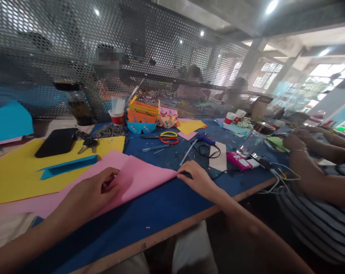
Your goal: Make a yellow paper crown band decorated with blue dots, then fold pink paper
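A pink paper sheet point(132, 177) lies folded on the blue table point(149, 213), its corner pointing right. My left hand point(89, 194) rests on the sheet's left part, thumb and fingers pinched on a fold of the paper. My right hand point(197, 177) lies with fingers pressed down at the sheet's right tip, holding the point flat on the table.
A yellow sheet point(24, 171) with a blue folded strip point(68, 166), a black phone point(56, 142) and keys point(87, 141) lies to the left. Scissors point(168, 137), paper crafts point(142, 116), cups and a glue gun point(205, 139) sit behind. A person in a striped shirt point(318, 217) works at the right.
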Demonstrator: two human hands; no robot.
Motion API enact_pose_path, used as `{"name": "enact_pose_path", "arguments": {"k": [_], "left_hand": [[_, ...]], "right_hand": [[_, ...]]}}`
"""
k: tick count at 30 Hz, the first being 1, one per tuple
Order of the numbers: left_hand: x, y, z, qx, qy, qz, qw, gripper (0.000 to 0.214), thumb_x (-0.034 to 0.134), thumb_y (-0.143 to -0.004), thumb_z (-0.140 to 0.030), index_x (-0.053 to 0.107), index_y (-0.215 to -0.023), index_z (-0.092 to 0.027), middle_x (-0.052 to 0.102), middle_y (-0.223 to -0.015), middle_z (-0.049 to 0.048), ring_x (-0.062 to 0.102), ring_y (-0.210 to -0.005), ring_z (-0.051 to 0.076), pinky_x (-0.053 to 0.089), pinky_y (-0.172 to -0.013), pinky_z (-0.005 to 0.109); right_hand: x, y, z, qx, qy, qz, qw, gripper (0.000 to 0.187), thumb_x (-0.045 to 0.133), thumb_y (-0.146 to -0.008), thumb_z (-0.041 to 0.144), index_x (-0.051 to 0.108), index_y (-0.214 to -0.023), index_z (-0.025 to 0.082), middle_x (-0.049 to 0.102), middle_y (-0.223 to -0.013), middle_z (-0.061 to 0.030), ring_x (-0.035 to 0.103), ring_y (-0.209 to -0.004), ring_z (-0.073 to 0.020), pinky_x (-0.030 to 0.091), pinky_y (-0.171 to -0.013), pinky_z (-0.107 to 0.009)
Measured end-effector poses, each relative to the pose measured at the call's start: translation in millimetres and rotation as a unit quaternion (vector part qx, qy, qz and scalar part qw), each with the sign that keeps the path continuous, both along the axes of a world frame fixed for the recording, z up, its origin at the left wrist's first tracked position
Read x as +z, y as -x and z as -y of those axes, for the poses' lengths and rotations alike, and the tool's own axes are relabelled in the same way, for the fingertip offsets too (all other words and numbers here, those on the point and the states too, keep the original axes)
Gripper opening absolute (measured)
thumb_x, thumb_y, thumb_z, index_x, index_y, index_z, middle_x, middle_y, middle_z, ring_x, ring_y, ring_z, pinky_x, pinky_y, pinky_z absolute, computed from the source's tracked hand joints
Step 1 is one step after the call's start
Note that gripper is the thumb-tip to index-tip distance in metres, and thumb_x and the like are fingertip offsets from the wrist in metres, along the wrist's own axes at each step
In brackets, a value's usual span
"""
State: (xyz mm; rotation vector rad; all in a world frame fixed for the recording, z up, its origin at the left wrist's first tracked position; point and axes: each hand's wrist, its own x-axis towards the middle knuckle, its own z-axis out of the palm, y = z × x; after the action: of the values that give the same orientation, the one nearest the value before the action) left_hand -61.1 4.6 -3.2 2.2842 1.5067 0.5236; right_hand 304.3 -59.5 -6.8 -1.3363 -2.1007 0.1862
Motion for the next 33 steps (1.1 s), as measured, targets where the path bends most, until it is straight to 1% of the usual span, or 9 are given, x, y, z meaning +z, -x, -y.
{"name": "enact_pose_path", "arguments": {"k": [2, 5, 7, 9, 12, 19, 22, 28, 33], "left_hand": [[2.0, -3, 5, 0.028, -0.005, -0.011, 1.000, 0.055, 0.057, -0.083, -0.057, 0.061, -0.129, -0.027, 0.072, -0.080, 0.0014, 0.068, -0.071, 0.030, 0.046, -0.064, 0.035], [5.2, -7, 14, 0.012, -0.025, -0.021, 0.999, 0.068, 0.050, -0.094, -0.051, 0.042, -0.156, -0.025, 0.072, -0.084, -0.0013, 0.069, -0.073, 0.025, 0.047, -0.069, 0.032], [4.8, -7, 18, 0.005, -0.042, -0.028, 0.999, 0.059, 0.048, -0.097, -0.052, 0.052, -0.152, -0.031, 0.076, -0.094, -0.0009, 0.071, -0.081, 0.025, 0.049, -0.071, 0.030], [2.6, -6, 19, -0.024, -0.050, -0.028, 0.998, 0.045, 0.048, -0.099, -0.054, 0.069, -0.133, -0.035, 0.079, -0.110, -0.0005, 0.072, -0.096, 0.026, 0.053, -0.078, 0.032], [-0.1, -3, 18, -0.073, -0.060, -0.019, 0.995, 0.042, 0.049, -0.100, -0.058, 0.079, -0.116, -0.034, 0.079, -0.116, 0.0026, 0.071, -0.107, 0.029, 0.056, -0.087, 0.036], [-1.3, 0, 17, -0.108, -0.074, -0.026, 0.991, 0.044, 0.046, -0.103, -0.058, 0.075, -0.127, -0.036, 0.075, -0.115, 0.0052, 0.071, -0.102, 0.026, 0.057, -0.083, 0.037], [-4.1, 2, 16, -0.125, -0.102, -0.064, 0.985, 0.047, 0.052, -0.099, -0.063, 0.071, -0.134, -0.038, 0.074, -0.123, 0.0067, 0.070, -0.108, 0.030, 0.056, -0.090, 0.043], [-9.0, -1, 19, -0.099, -0.139, -0.107, 0.979, 0.066, 0.055, -0.091, -0.076, 0.068, -0.139, -0.032, 0.069, -0.138, 0.0103, 0.063, -0.122, 0.038, 0.050, -0.101, 0.055], [-13.2, -1, 18, -0.100, -0.155, -0.125, 0.975, 0.068, 0.054, -0.092, -0.076, 0.063, -0.145, -0.034, 0.065, -0.148, 0.0075, 0.060, -0.129, 0.039, 0.047, -0.104, 0.056]], "right_hand": [[-0.2, 1, 0, 0.000, 0.009, -0.026, 1.000, 0.005, 0.071, -0.099, 0.027, 0.073, -0.099, 0.022, 0.074, -0.100, -0.0030, 0.067, -0.098, -0.0203, 0.050, -0.093, -0.036], [1.2, 2, 2, -0.002, 0.028, -0.053, 0.998, 0.010, 0.068, -0.101, 0.030, 0.073, -0.097, 0.022, 0.074, -0.099, -0.0025, 0.067, -0.097, -0.0190, 0.049, -0.093, -0.034], [2.8, 3, 3, -0.007, 0.039, -0.062, 0.997, 0.009, 0.068, -0.101, 0.028, 0.072, -0.095, 0.022, 0.073, -0.098, -0.0022, 0.067, -0.096, -0.0188, 0.048, -0.093, -0.034], [3.9, 3, 4, -0.013, 0.050, -0.070, 0.996, 0.008, 0.069, -0.101, 0.025, 0.071, -0.094, 0.023, 0.073, -0.096, -0.0018, 0.067, -0.094, -0.0189, 0.049, -0.092, -0.034], [4.4, 4, 4, -0.023, 0.067, -0.080, 0.994, 0.010, 0.068, -0.101, 0.022, 0.070, -0.091, 0.023, 0.072, -0.095, -0.0015, 0.066, -0.094, -0.0190, 0.049, -0.091, -0.033], [0.7, 3, 4, -0.043, 0.097, -0.098, 0.989, 0.014, 0.065, -0.101, 0.022, 0.068, -0.088, 0.023, 0.069, -0.096, -0.0019, 0.065, -0.096, -0.0191, 0.049, -0.090, -0.034], [-2.8, 2, 3, -0.051, 0.105, -0.103, 0.988, 0.013, 0.065, -0.101, 0.021, 0.068, -0.088, 0.023, 0.068, -0.095, -0.0019, 0.064, -0.095, -0.0190, 0.050, -0.087, -0.034], [-4.3, 3, 3, -0.056, 0.113, -0.107, 0.986, 0.014, 0.065, -0.099, 0.019, 0.066, -0.086, 0.022, 0.066, -0.097, -0.0027, 0.064, -0.095, -0.0187, 0.049, -0.087, -0.034], [-1.2, 3, 4, -0.059, 0.118, -0.104, 0.986, 0.013, 0.065, -0.099, 0.019, 0.065, -0.087, 0.023, 0.065, -0.098, -0.0026, 0.064, -0.095, -0.0185, 0.049, -0.087, -0.032]]}}
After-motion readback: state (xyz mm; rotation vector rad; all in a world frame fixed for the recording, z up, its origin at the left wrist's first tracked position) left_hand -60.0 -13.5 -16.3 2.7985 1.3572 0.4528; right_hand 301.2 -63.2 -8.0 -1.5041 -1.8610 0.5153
